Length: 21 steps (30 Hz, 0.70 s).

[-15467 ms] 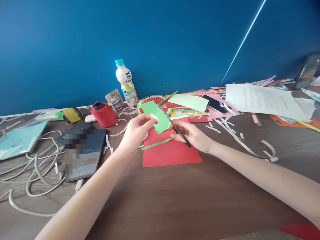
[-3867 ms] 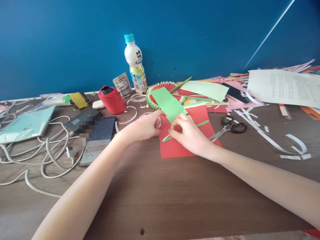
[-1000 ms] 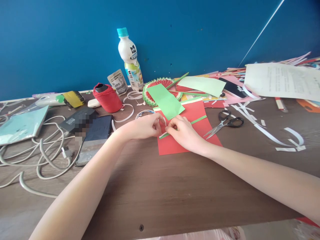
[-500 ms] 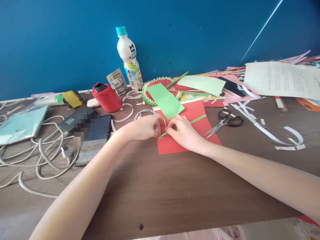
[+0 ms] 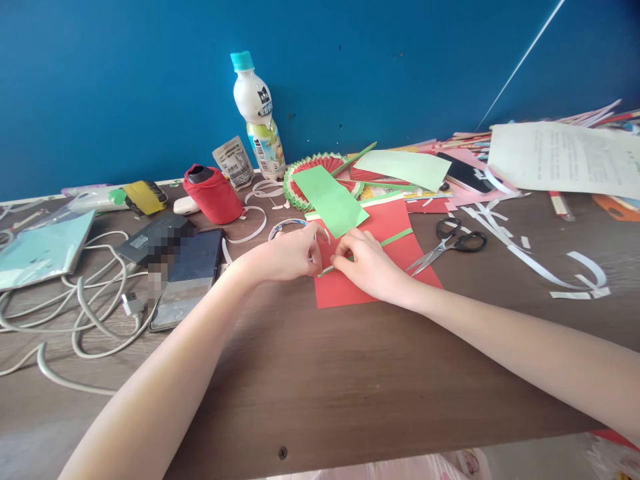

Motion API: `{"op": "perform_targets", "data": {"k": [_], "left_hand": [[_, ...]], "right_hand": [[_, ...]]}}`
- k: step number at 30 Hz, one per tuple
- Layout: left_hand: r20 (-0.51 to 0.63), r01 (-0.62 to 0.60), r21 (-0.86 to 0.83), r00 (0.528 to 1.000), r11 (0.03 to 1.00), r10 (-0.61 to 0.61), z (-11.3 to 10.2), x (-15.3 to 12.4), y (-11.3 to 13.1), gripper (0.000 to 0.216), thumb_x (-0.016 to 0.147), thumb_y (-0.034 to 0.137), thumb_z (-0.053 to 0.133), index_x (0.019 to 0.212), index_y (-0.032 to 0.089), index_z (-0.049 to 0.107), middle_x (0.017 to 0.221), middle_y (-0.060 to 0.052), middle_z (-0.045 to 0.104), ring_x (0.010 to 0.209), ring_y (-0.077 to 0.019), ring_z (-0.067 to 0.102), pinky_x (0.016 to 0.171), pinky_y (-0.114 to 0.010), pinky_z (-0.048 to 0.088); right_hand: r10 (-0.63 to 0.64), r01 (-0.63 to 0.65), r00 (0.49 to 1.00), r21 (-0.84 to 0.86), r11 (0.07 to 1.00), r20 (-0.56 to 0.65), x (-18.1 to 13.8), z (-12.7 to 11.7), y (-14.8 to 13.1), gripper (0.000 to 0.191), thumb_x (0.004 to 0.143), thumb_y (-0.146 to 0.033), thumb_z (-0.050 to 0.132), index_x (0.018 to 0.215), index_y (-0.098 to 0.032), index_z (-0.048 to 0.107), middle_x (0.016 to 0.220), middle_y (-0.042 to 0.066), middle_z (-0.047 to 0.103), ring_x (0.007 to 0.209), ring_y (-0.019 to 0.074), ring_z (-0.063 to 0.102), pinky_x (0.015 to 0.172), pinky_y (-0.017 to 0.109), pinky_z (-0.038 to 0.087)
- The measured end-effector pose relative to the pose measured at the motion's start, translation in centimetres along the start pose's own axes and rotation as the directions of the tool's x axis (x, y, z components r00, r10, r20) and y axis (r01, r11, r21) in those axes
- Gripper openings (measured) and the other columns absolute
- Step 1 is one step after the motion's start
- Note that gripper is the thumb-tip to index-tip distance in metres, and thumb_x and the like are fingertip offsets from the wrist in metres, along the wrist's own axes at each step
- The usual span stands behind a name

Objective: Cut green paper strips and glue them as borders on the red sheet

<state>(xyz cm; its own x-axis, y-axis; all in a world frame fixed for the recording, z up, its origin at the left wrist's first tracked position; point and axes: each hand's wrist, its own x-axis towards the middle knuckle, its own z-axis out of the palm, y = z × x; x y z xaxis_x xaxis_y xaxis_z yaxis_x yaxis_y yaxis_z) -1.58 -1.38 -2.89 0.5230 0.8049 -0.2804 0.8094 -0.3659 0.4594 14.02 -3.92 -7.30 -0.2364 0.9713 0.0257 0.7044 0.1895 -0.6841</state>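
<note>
A narrow green paper strip [image 5: 397,237] lies slantwise across a red paper sheet [image 5: 345,291]. At its left end my left hand [image 5: 296,253] is closed, fingers curled and the tips pinched against the strip. My right hand [image 5: 367,263] rests over the sheet, thumb and forefinger pinching the same strip close to my left fingertips. Part of the strip is hidden under the right hand. Just beyond my hands, a bright green paper rectangle [image 5: 330,200] overlaps the sheet's top. A roll of tape [image 5: 285,227] sits partly hidden behind my left hand.
Black-handled scissors [image 5: 450,245] lie by the sheet's right edge, near white paper scraps [image 5: 535,267]. A pleated red-and-green paper fan [image 5: 300,183] and a bottle [image 5: 257,113] stand behind. To the left are a phone [image 5: 190,287], a red-wrapped object [image 5: 215,197] and looped cables [image 5: 95,320].
Almost nothing differs. Both hands keep their pinch at the strip's left end, and the red sheet's near edge has shifted very slightly.
</note>
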Motion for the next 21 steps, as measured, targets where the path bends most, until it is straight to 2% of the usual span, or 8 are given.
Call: {"op": "perform_targets", "data": {"k": [9, 21], "left_hand": [[0.007, 0.028, 0.032, 1.0, 0.999, -0.028, 0.1, -0.1, 0.3, 0.039, 0.066, 0.021, 0.051, 0.104, 0.02, 0.043, 0.074, 0.002, 0.062, 0.07, -0.0164, 0.053, 0.061, -0.027, 0.034], [-0.032, 0.051, 0.193, 0.998, 0.98, -0.045, 0.4, -0.1, 1.1, 0.028, 0.07, 0.024, 0.046, 0.098, 0.02, 0.042, 0.079, -0.001, 0.061, 0.081, -0.0197, 0.056, 0.078, -0.033, 0.035]], "right_hand": [[-0.017, 0.017, 1.0, -0.004, 1.0, 0.017, -0.1, -0.3, 0.1, 0.017, 0.076, -0.015, 0.047, 0.061, -0.019, 0.042, 0.084, 0.004, 0.052, 0.092, 0.0206, 0.047, 0.08, 0.036, 0.039], [-0.051, 0.051, 0.999, -0.029, 0.998, 0.009, 0.1, -0.2, 0.2, 0.017, 0.078, -0.015, 0.05, 0.063, -0.02, 0.042, 0.086, 0.005, 0.052, 0.091, 0.0215, 0.048, 0.08, 0.037, 0.04]]}}
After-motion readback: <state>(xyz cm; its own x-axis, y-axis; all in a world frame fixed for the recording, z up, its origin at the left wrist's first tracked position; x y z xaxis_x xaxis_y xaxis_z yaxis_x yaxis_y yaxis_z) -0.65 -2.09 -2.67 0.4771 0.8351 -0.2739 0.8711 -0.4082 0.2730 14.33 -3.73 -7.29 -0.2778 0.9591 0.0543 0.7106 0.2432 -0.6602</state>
